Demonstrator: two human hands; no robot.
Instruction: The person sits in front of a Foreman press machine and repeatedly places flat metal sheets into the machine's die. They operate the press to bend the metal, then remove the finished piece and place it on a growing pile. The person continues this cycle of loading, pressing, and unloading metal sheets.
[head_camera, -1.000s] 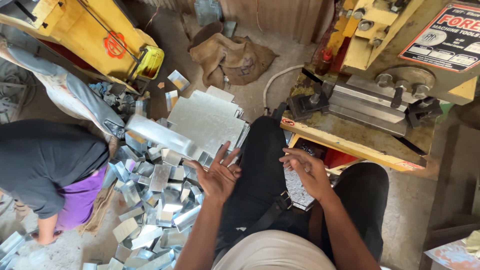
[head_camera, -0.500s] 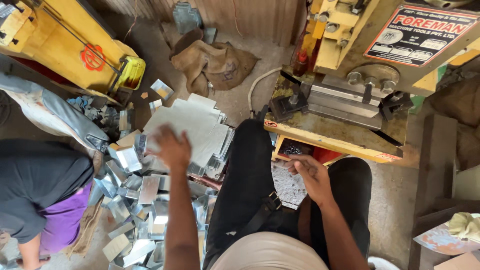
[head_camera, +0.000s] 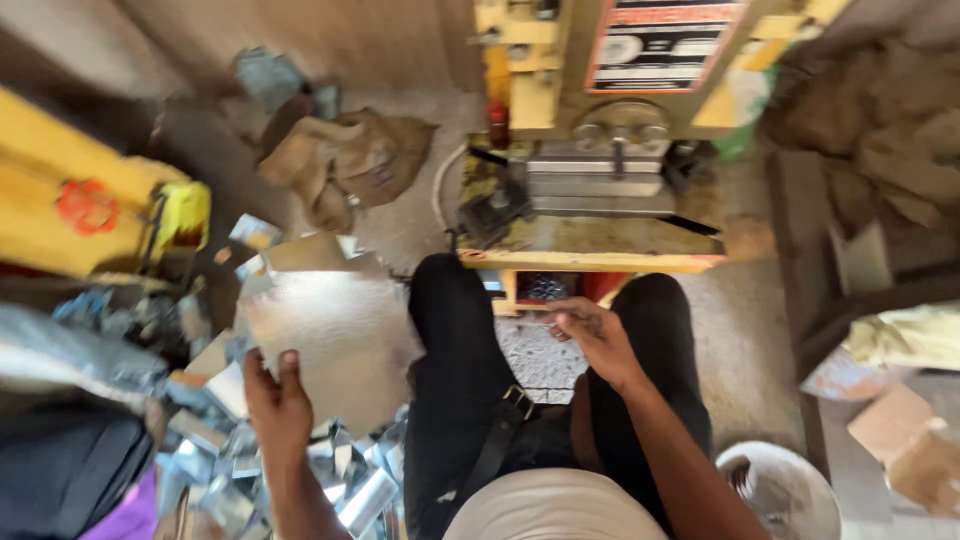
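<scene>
Your left hand grips the near edge of a metal sheet lifted over the scrap pile, your right hand loosely curled, seemingly empty; next, feed the sheet to the press ahead.

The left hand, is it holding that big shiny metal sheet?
Yes, the left hand grips the lower edge of the metal sheet.

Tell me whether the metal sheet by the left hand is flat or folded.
Flat: the metal sheet shows one broad, uncreased face, with the left hand at its lower edge.
</scene>
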